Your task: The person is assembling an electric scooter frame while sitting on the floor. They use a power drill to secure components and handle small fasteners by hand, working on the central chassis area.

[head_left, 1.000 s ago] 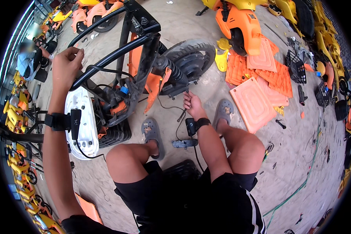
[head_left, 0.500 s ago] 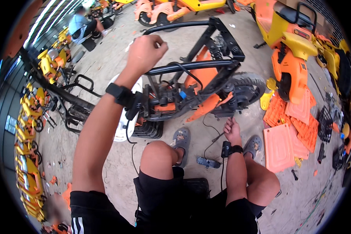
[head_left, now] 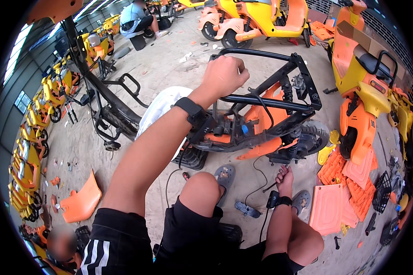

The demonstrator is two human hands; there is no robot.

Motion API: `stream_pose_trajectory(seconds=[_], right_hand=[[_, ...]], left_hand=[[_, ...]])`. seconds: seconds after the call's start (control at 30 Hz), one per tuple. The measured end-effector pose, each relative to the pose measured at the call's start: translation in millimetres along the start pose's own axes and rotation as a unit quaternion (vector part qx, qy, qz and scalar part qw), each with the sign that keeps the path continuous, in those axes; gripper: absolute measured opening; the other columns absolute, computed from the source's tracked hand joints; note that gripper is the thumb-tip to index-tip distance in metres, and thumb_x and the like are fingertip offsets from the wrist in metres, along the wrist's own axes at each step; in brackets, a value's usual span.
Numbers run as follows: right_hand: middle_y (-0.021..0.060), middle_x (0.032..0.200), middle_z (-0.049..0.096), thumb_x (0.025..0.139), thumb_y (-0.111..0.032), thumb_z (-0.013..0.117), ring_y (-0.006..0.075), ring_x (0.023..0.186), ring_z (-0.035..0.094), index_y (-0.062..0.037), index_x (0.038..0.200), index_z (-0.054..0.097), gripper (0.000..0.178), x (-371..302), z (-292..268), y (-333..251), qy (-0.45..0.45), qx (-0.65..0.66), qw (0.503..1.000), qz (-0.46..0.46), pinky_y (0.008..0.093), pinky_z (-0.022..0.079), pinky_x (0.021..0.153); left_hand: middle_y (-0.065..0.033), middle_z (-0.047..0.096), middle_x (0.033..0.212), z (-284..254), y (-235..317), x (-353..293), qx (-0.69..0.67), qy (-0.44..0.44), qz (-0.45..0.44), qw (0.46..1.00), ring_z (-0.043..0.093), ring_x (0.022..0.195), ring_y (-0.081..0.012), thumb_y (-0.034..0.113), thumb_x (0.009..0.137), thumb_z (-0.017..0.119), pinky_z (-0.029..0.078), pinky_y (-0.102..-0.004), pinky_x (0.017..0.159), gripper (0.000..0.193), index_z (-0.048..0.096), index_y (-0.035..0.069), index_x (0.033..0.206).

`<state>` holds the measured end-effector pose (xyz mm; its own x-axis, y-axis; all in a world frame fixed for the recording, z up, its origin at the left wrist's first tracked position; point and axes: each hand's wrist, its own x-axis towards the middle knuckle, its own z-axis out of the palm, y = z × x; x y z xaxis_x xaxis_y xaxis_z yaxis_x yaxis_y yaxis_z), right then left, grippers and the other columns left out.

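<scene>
In front of me stands a stripped scooter with a black tubular frame (head_left: pixel 261 101), orange panels and a rear wheel (head_left: pixel 317 140). My left hand (head_left: pixel 224 75) is closed in a fist over the frame's seat rails. What its curled fingers hold, if anything, is hidden. Low beside the rear wheel, my right hand (head_left: pixel 284 178) is closed around a thin dark rod-like tool (head_left: pixel 270 187). One end of it sticks out toward my feet; the other is hidden at the scooter's underside. A white cover (head_left: pixel 163 105) hangs by the frame's middle.
A dark pedal-like part (head_left: pixel 248 209) lies between my feet. Orange panels (head_left: pixel 328 208) are stacked at the right, near an orange and yellow scooter (head_left: pixel 360 105). Another orange panel (head_left: pixel 82 199) lies at the left. A person (head_left: pixel 137 23) sits far back; another person (head_left: pixel 62 245) is at lower left.
The view has swung, so the scooter appears further right and lower, and the orange panel at the left shows more fully. Both hands stay closed in about the same places by the scooter.
</scene>
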<state>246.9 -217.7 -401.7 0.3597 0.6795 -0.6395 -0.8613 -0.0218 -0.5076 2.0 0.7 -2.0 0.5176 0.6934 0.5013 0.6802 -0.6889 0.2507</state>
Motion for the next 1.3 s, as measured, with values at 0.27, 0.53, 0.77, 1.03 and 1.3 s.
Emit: stream_pose_trajectory(seconds=[0.27,0.53,0.77,1.03,1.3], right_hand=[[-0.0029,0.076,0.048,0.1,-0.043,0.047,0.0072,0.047,0.029,-0.0088,0.102,0.059,0.036,-2.6,6.5,7.8,0.077,-0.119,0.985,-0.097,0.0229,0.02,0.04],[-0.0015,0.079,0.05,0.1,-0.042,0.048,0.0065,0.046,0.03,-0.0067,0.103,0.058,0.037,9.4,-10.1,4.2,0.012,-0.051,0.997,-0.063,0.0227,0.02,0.039],[0.0006,0.081,0.052,0.097,-0.042,0.054,0.0065,0.043,0.028,-0.0081,0.107,0.054,0.036,0.0,2.6,9.9,0.044,-0.055,0.992,-0.105,0.0227,0.02,0.038],[0.0012,0.077,0.052,0.102,-0.045,0.042,0.0079,0.043,0.027,-0.0075,0.107,0.056,0.04,2.9,1.4,6.1,0.047,-0.077,0.994,-0.054,0.0241,0.02,0.038],[0.0009,0.08,0.051,0.101,-0.041,0.046,0.0077,0.043,0.027,-0.0077,0.106,0.055,0.035,-4.6,10.9,10.5,0.046,-0.026,0.996,-0.072,0.024,0.019,0.038]], left_hand=[[-0.0124,0.069,0.07,-0.9,-2.3,-1.1,-0.002,-0.01,-0.008,1.0,0.067,0.066,-0.0297,0.028,0.079,0.062,0.053,-0.0388,0.066,0.026,0.074,0.005,0.085],[-0.0119,0.069,0.07,-1.1,4.6,2.4,-0.003,-0.008,0.002,1.0,0.067,0.066,-0.0287,0.03,0.08,0.063,0.053,-0.0384,0.065,0.027,0.074,0.006,0.086],[-0.0116,0.069,0.07,-2.4,1.8,-0.6,0.002,-0.018,-0.018,1.0,0.067,0.065,-0.0279,0.031,0.081,0.063,0.053,-0.0379,0.065,0.029,0.074,0.006,0.087],[-0.0125,0.069,0.07,-1.0,3.7,0.3,-0.009,-0.021,-0.03,0.999,0.066,0.063,-0.0284,0.032,0.08,0.063,0.052,-0.0373,0.064,0.029,0.074,0.005,0.085],[-0.0129,0.07,0.071,-0.8,-2.0,-1.8,0.0,-0.007,-0.019,1.0,0.067,0.064,-0.0292,0.03,0.079,0.063,0.053,-0.0383,0.065,0.028,0.074,0.005,0.085]])
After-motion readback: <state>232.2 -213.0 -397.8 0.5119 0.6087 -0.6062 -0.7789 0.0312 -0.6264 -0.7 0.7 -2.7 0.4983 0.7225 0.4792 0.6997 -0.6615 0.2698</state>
